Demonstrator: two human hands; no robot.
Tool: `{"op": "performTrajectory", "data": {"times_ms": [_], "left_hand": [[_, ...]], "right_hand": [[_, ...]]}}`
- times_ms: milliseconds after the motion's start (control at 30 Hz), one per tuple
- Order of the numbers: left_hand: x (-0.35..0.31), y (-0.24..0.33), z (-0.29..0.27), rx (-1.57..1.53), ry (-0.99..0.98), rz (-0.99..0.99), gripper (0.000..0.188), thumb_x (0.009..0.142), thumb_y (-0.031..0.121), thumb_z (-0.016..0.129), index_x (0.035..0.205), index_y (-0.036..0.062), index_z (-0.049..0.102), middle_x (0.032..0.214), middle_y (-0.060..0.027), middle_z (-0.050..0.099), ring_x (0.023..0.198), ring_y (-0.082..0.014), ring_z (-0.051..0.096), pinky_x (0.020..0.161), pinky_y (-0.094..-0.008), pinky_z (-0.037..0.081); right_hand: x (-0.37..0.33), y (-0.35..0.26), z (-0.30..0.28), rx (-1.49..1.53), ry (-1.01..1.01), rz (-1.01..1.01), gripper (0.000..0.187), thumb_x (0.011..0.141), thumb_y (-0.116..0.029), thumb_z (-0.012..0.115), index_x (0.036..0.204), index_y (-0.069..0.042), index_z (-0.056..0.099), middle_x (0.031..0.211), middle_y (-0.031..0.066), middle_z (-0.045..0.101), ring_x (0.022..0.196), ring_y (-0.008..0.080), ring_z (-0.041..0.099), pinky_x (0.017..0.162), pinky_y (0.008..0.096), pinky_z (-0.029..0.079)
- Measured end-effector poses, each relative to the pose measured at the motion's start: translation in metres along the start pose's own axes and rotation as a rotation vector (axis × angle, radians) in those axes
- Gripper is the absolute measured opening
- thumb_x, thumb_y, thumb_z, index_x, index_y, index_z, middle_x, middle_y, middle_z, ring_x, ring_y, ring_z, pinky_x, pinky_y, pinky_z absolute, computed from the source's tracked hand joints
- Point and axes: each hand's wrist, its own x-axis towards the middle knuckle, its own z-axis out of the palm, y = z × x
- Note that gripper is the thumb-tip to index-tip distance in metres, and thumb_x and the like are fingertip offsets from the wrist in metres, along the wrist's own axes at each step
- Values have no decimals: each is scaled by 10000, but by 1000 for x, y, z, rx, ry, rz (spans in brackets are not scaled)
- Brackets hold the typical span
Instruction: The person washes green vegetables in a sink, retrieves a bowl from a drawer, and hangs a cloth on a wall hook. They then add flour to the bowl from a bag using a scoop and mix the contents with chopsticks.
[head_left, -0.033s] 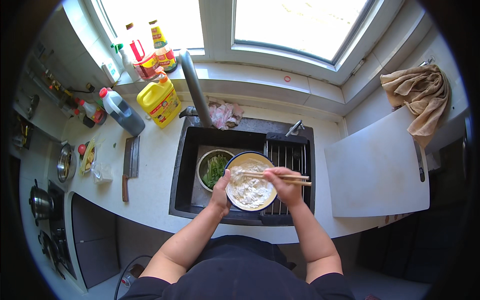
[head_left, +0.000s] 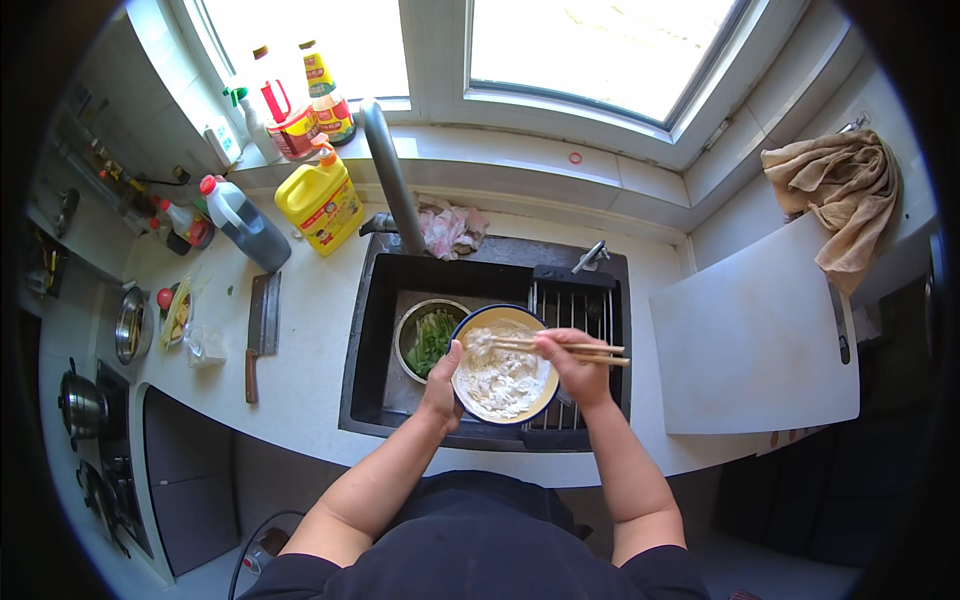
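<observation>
My left hand (head_left: 440, 388) grips the left rim of a yellow bowl (head_left: 547, 392) with a blue edge, thumb on top, held tilted above the sink (head_left: 372, 330). In the bowl is a lumpy white flour mixture (head_left: 505, 382). My right hand (head_left: 580, 372) is closed round a pair of wooden chopsticks (head_left: 600, 352). Their tips reach into the flour at the bowl's far left, and their back ends stick out to the right. Beside the bowl, a round metal basin (head_left: 402, 335) with cut green vegetables (head_left: 432, 342) stands in the sink.
A metal rack (head_left: 570, 300) spans the sink's right side; a grey faucet (head_left: 392, 180) rises behind it. On the left counter lie a cleaver (head_left: 264, 312), a yellow jug (head_left: 322, 208) and a dark liquid bottle (head_left: 245, 228). A white cutting board (head_left: 755, 335) leans at the right, beneath a brown cloth (head_left: 840, 190).
My right hand and the chopsticks have shifted slightly to the right. The bowl has moved a touch right as well, with my left hand still on its rim.
</observation>
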Motion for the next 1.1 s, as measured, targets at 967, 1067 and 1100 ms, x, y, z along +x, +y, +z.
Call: {"op": "performTrajectory", "data": {"times_ms": [967,1067,1100], "left_hand": [[24,7,-10,-148,72,140,651,957,530,392,1357,16,408,1339,-150,506,1225,-271,505,1040,-384,394],[20,7,-6,-145,66,105,648,957,533,390,1357,23,411,1342,-143,505,1223,-269,506,1039,-382,397],[18,7,-4,-143,69,94,647,957,534,389,1357,26,412,1343,-140,504,1222,-269,507,1038,-381,397]], "right_hand": [[-35,-23,7,-321,-95,70,87,817,-23,696,894,10,721,846,107,705,770,137,668,701,246,545],[-35,-4,13,-208,-54,44,103,819,-19,703,919,5,708,874,108,703,801,139,667,739,251,547],[-33,5,13,-157,-13,33,108,820,-17,703,926,4,703,878,107,702,809,139,667,747,255,549]]}}
